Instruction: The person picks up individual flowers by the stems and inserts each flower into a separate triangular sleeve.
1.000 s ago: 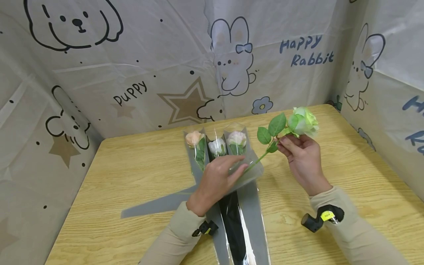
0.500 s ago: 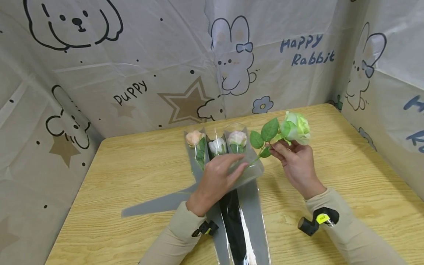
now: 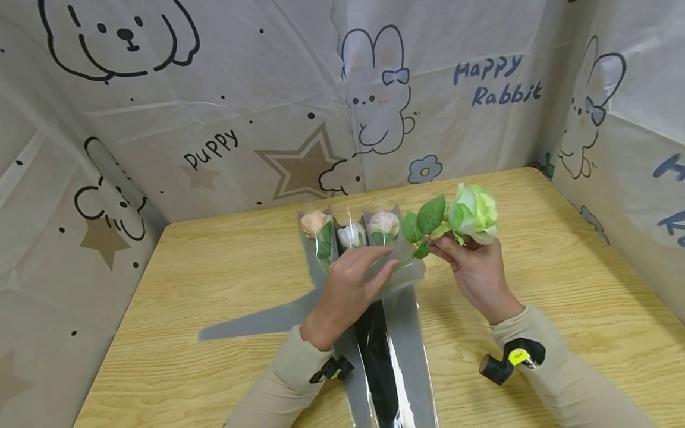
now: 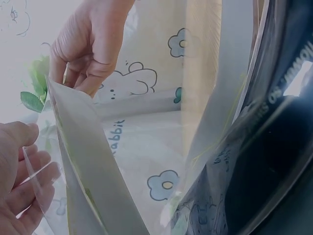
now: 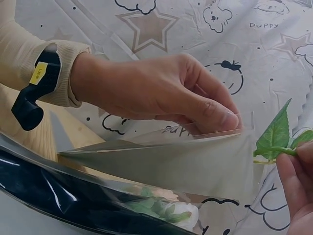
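In the head view, my right hand point(image 3: 478, 273) pinches a pale green artificial rose point(image 3: 473, 214) just under its bloom. Its leafy stem slants down to the left into the mouth of a grey-backed clear flower sleeve point(image 3: 409, 276). My left hand point(image 3: 345, 291) grips this sleeve near its mouth; in the right wrist view the thumb of the left hand point(image 5: 146, 90) lies along the upper edge. Seen from the left wrist, clear film crosses the fingers of the left hand point(image 4: 34, 191), and the sleeve point(image 4: 98, 152) gapes. How far the stem reaches inside is hidden.
Beneath my hands lie sleeves holding a peach rose point(image 3: 314, 224), a white rose point(image 3: 351, 235) and a pale pink rose point(image 3: 383, 223). A black sleeve point(image 3: 377, 362) runs toward me. The wooden table point(image 3: 214, 261) is bounded by a printed cloth point(image 3: 241, 71).
My right hand has moved left and slightly down with the green rose, pushing its stem farther into the sleeve. The left hand has stayed nearly still; the sleeve's narrow tail has risen slightly.
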The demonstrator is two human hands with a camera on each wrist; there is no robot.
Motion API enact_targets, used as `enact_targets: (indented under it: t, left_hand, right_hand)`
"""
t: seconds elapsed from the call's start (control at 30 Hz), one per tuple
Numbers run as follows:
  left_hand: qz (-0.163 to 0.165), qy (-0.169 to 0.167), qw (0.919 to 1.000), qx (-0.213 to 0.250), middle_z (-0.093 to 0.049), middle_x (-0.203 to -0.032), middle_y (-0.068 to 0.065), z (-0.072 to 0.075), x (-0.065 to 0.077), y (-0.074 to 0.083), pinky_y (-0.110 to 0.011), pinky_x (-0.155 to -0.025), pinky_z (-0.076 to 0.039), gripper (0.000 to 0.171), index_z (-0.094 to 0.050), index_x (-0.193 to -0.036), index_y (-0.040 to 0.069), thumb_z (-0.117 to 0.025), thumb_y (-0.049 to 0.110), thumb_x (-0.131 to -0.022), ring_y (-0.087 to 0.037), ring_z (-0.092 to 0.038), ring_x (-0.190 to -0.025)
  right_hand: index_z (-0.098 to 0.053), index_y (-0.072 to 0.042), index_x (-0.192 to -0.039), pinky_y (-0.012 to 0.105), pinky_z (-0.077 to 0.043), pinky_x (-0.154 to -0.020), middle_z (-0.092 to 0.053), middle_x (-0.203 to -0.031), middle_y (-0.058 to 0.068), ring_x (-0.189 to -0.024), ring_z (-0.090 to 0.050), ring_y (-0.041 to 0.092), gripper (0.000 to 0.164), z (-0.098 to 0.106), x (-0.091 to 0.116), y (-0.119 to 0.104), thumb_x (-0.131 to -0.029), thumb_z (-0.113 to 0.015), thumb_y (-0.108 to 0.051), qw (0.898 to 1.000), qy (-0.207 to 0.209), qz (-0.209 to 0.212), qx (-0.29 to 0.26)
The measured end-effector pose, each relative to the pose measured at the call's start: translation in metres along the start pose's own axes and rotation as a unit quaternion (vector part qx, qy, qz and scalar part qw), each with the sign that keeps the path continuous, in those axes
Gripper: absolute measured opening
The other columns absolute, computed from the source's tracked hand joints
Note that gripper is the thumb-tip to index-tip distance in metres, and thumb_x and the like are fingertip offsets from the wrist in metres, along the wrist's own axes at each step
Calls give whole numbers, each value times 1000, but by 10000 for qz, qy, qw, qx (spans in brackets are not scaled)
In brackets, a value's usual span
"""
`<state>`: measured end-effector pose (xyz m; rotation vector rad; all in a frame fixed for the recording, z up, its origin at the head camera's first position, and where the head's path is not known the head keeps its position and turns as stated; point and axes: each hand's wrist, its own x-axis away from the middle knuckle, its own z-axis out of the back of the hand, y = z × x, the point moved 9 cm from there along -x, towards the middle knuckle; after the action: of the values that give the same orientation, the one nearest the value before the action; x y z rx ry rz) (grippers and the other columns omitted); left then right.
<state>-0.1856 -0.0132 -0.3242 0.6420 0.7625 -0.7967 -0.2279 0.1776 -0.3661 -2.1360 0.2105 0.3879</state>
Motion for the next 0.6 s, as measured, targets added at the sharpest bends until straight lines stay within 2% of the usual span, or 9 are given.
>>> enact_targets:
  t: [0.47,0.6]
  left_hand:
    - [-232,281,9993,-37,-82,-99,-10,6,-2,7,-27,-83,-64,23,-77,-110,2,-79,16,-92,-20,-79,-89]
    - [-283,331,9990,-25,-82,-98,-9,7,-1,9,-27,-83,-64,23,-78,-110,3,-79,16,-91,-20,-79,-89]
  right_hand:
    - [-61,-8,-128,30,-64,-87,-72,-119,2,-100,-77,16,38,-13,1,4,-96,-63,12,9977,-646,-89,-171]
    - [-61,-11,-127,30,-64,-91,-72,-119,0,-104,-75,13,40,-18,2,6,-95,-64,12,9965,-806,-211,-17]
